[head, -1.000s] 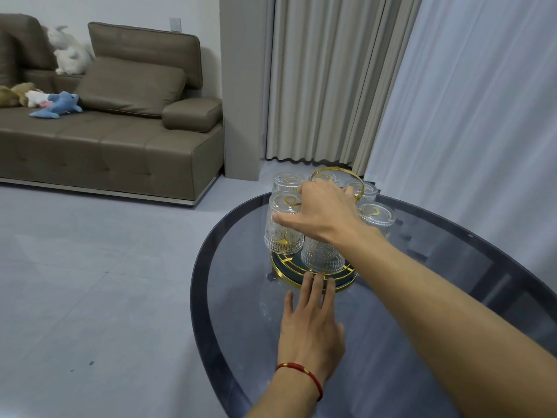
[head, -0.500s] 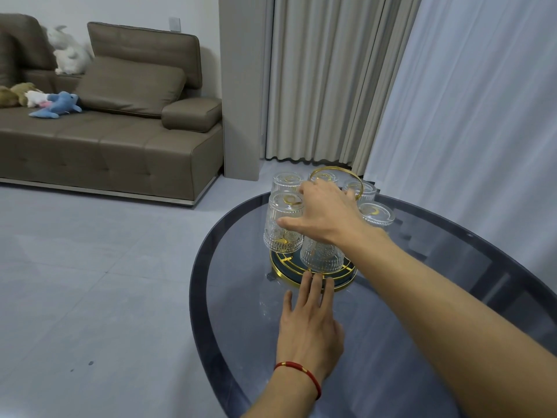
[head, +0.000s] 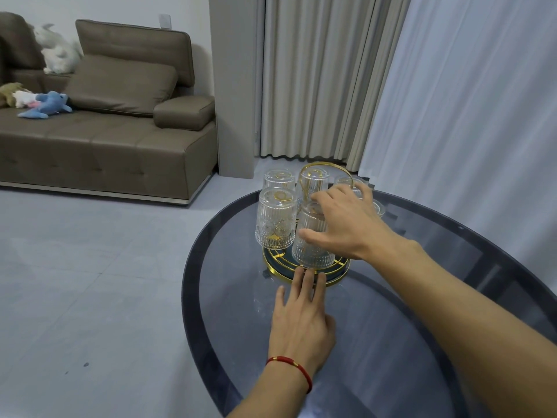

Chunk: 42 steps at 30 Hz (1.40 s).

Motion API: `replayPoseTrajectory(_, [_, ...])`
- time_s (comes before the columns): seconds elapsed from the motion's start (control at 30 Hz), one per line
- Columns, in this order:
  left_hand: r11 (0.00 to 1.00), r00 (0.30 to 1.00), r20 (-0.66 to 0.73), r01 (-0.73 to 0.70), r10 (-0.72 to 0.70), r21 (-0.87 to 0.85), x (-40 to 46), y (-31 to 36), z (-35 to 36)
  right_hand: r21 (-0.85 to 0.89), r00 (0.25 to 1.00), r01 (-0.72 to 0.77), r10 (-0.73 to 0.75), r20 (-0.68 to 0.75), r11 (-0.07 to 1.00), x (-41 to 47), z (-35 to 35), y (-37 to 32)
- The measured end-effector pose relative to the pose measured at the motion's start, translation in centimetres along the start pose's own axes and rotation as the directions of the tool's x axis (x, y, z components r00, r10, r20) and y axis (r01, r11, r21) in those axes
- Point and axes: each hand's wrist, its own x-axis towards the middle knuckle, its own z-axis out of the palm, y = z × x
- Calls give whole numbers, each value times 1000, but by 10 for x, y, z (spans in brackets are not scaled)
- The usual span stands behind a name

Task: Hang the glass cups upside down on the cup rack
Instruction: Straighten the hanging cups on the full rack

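A gold wire cup rack with a round dark base stands on the dark glass table. Several ribbed glass cups hang on it upside down: one at the front left, one at the front centre, others behind. My right hand hovers over the front centre cup with fingers spread; its thumb lies beside the cup's wall, and it hides the cups on the right. My left hand rests flat on the table, fingertips at the rack's gold rim.
The table's near-left edge curves round close to my left wrist. A brown sofa with plush toys stands across the grey floor. Beige and white curtains hang behind the table.
My right hand has slid right and back off the top of the front centre cup and spread its fingers, so the cup's base now shows. The left hand has stayed in place.
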Motion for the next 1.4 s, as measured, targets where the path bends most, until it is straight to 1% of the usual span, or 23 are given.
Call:
replayPoseTrajectory(0.07, [1000,1000,2,2,-2,-3,0,1,-1,70,1000,4,-3,-3,998,-2,-2,4])
replayPoseTrajectory(0.13, [1000,1000,2,2,-2,-9,0,1,-2,101,1000,16,-14,-24,995,-4,-3,8])
replayPoseTrajectory(0.23, [1000,1000,-1,4,-4,-16,0,2,-3,112,998,42,-36,-48,993,-7,-4,11])
replayPoseTrajectory(0.4, [1000,1000,-1,1,-1,-9,-1,3,-4,145,996,82,-77,-44,986,-10,-5,12])
replayPoseTrajectory(0.63, [1000,1000,-10,-3,3,-15,-1,2,-3,120,993,118,-114,-44,986,-10,-5,9])
replayPoseTrajectory(0.83, [1000,1000,-3,-8,8,-5,0,1,-2,144,993,117,-110,-51,983,-10,-4,10])
replayPoseTrajectory(1.13, [1000,1000,3,-6,6,-7,1,0,-2,226,991,122,-104,-90,966,-11,0,12])
replayPoseTrajectory(1.33, [1000,1000,-3,-8,8,-12,0,0,-1,223,989,131,-113,-93,966,-13,-1,12])
replayPoseTrajectory(1.4, [1000,1000,-16,-4,4,-21,-1,1,-1,268,986,139,-109,-124,953,-16,-5,15])
